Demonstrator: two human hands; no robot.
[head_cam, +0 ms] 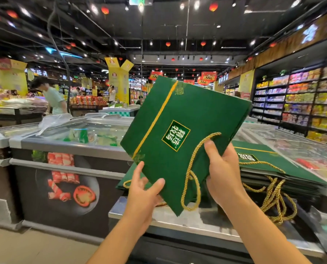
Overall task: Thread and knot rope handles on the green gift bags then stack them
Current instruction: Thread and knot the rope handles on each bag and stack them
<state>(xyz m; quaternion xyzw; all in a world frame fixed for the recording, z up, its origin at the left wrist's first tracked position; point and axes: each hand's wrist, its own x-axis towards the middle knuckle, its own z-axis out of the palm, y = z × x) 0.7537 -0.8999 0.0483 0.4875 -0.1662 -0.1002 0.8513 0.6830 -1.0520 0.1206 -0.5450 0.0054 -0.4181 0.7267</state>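
Bag: a flat green gift bag (178, 115) is held up in the air, tipped onto one corner, above the bench and in front of the stack
Handle: a gold rope handle (192, 168) loops down the bag's front face; its knots cannot be seen from this side
Left hand: the left hand (143, 189) pinches the lower left edge, thumb in front, fingers behind
Right hand: the right hand (221, 174) grips the right edge, thumb pressing near the rope's upper end
Step in hand: probably checking the handle before stacking
Doing it well: tug the rope gently so both knots seat, keep the bag flat, then lay it square on the pile with the rope hanging the same way as the others
Stack: a stack of green bags (263, 161) lies flat to the right, ropes dangling over the edge
Bench: a steel bench (178, 220) carries the stack
Room: a supermarket, with a glass-topped freezer chest (63, 134) to the left, packed shelves (302, 103) to the right and red lanterns (213, 6) overhead
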